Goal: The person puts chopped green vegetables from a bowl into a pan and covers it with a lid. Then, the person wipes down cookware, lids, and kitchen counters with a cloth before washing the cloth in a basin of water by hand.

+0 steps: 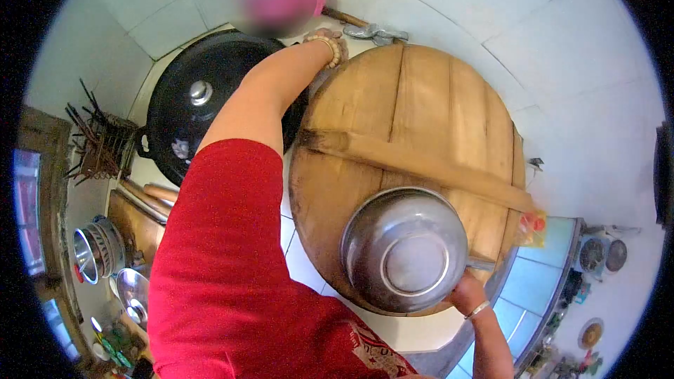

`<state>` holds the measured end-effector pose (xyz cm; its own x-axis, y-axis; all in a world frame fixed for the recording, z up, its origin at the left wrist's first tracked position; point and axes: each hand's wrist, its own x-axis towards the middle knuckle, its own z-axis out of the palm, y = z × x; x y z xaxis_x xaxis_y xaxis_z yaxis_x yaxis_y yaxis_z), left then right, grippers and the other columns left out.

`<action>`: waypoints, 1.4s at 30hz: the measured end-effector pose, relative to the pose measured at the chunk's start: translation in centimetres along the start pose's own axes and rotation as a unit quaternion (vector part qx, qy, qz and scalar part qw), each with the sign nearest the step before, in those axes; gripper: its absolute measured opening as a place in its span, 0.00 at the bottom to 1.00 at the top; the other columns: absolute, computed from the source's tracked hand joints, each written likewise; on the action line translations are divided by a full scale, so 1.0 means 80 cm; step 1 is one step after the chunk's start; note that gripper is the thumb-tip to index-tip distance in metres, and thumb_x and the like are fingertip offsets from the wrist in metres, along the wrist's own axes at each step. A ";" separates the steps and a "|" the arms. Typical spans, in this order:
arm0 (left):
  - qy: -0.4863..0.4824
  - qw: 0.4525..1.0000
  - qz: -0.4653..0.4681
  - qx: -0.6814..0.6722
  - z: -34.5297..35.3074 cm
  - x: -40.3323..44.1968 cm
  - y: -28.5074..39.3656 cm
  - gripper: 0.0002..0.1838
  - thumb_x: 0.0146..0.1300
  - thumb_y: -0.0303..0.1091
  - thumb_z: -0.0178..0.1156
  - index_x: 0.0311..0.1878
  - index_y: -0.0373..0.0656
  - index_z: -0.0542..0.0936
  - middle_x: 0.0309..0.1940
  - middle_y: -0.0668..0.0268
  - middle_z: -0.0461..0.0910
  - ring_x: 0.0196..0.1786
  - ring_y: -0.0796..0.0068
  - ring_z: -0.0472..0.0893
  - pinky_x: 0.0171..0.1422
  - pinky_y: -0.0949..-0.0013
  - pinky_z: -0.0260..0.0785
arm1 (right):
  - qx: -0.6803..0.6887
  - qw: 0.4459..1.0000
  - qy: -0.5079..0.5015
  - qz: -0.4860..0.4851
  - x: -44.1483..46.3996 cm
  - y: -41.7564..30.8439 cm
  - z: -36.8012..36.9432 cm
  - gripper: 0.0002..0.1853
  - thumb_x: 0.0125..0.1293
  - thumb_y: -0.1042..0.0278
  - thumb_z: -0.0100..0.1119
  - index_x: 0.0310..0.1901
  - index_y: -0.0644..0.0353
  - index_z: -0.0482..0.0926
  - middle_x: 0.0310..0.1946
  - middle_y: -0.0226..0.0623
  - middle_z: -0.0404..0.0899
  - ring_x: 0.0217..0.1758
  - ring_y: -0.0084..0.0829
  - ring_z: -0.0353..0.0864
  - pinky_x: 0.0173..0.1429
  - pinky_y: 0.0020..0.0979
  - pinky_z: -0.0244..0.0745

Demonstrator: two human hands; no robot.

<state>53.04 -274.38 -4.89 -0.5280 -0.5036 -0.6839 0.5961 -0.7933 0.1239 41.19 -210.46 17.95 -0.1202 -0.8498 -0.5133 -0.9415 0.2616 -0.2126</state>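
A shiny metal basin (404,249) is bottom up over the near part of a large round wooden lid (428,105). My right hand (467,293), with a bracelet at the wrist, grips the basin's lower right rim; some fingers are hidden beneath it. My left arm, in a red sleeve, stretches away to the far side. There my left hand (335,43), wearing a beaded bracelet, is by the wooden lid's far left edge and the black round lid (217,63). Its fingers are blurred and partly hidden, so I cannot make out their grip.
A blurred pink container (277,0) stands against the tiled wall. Beside it lies a grey crumpled-looking item (375,32) near a wooden handle. To the left are a dark wire rack (102,137), stacked metal bowls (98,253) and a glass lid (133,295). A yellow-red packet (531,228) sits at right.
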 end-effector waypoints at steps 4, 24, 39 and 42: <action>-0.153 0.371 0.281 0.872 0.012 0.059 -0.009 0.21 0.63 0.45 0.41 0.54 0.48 0.73 0.51 0.57 0.73 0.57 0.57 0.69 0.61 0.58 0.60 | 0.017 0.996 -0.035 0.082 -0.002 0.005 0.010 0.28 0.41 0.63 0.69 0.46 0.62 0.72 0.44 0.52 0.74 0.48 0.52 0.73 0.51 0.42 0.71; -0.162 0.059 0.284 0.943 0.037 -0.043 -0.048 0.26 0.60 0.49 0.46 0.58 0.46 0.69 0.57 0.50 0.68 0.62 0.59 0.67 0.60 0.56 0.59 | -0.006 0.995 -0.039 0.088 0.000 -0.013 -0.007 0.20 0.49 0.64 0.60 0.45 0.60 0.74 0.40 0.52 0.76 0.42 0.51 0.76 0.46 0.42 0.73; -0.109 -0.009 0.239 0.965 0.071 0.036 -0.047 0.38 0.49 0.39 0.56 0.67 0.55 0.56 0.63 0.66 0.62 0.65 0.59 0.60 0.60 0.51 0.60 | -0.038 0.996 -0.025 0.078 -0.008 0.018 0.021 0.18 0.50 0.63 0.58 0.43 0.61 0.75 0.41 0.52 0.76 0.42 0.51 0.77 0.48 0.43 0.72; -0.091 -0.025 0.312 0.945 0.079 0.031 -0.050 0.28 0.63 0.49 0.42 0.67 0.56 0.56 0.61 0.63 0.64 0.64 0.58 0.62 0.64 0.51 0.56 | 0.002 0.994 -0.037 0.107 -0.002 0.001 0.001 0.16 0.49 0.62 0.58 0.40 0.61 0.77 0.38 0.52 0.77 0.41 0.50 0.77 0.46 0.43 0.73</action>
<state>45.51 -274.60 -2.51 -0.8825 -0.4485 -0.1414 -0.4399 0.8936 -0.0889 41.14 -210.28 17.98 -0.2929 -0.7384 -0.6074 -0.8959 0.4339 -0.0955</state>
